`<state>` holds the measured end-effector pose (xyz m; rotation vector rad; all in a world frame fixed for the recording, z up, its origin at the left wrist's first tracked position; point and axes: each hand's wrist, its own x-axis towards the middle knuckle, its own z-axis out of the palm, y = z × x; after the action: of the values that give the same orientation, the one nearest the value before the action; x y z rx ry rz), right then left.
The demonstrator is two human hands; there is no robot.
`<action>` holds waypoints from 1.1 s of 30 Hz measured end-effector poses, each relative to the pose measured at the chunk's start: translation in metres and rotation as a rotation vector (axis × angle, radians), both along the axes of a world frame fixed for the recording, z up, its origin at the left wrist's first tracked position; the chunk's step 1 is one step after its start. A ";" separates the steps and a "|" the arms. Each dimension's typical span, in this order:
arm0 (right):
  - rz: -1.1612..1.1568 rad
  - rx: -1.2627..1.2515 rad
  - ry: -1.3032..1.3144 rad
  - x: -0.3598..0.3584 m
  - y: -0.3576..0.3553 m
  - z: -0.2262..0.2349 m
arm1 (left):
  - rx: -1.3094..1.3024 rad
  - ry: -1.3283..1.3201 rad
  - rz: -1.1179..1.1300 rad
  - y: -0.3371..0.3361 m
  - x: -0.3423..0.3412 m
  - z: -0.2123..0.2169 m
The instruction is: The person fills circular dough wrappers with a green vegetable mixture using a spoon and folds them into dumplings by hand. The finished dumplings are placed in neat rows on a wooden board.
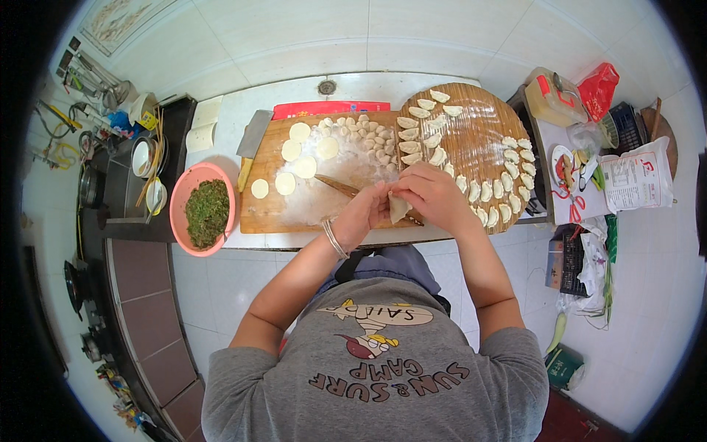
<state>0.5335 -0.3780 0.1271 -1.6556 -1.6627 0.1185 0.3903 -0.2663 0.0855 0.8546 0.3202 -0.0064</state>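
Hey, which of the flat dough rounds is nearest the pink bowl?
The leftmost dough round, near the left edge of the board; the others all lie farther right, away from the bowl.

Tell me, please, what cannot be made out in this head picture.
Head view: the inside of the dumpling, hidden by its dough, the left hand and the right hand.
Head view: the middle of the rolling pin, covered by the left hand and dumpling.
Head view: the bottom of the pink bowl, beneath green filling.
Head view: contents of the white sack, behind its walls.
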 end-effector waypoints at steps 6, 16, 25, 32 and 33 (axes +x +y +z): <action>0.022 0.067 0.023 -0.003 0.002 0.004 | -0.042 0.007 0.012 0.002 0.000 0.001; -0.276 0.111 0.154 -0.009 0.002 0.017 | -0.455 -0.111 0.185 -0.002 0.006 0.021; -0.362 -0.077 0.198 -0.024 -0.013 0.004 | -0.510 -0.235 0.319 -0.003 0.007 0.027; -0.341 -0.079 0.117 -0.024 -0.009 -0.003 | -0.512 -0.239 0.315 -0.008 0.008 0.022; -0.333 -0.085 0.093 -0.023 -0.008 -0.005 | -0.496 -0.224 0.328 -0.010 0.008 0.022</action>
<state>0.5107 -0.3862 0.1224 -1.9371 -1.3090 0.1008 0.3988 -0.2759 0.1079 0.2996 0.2296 0.3018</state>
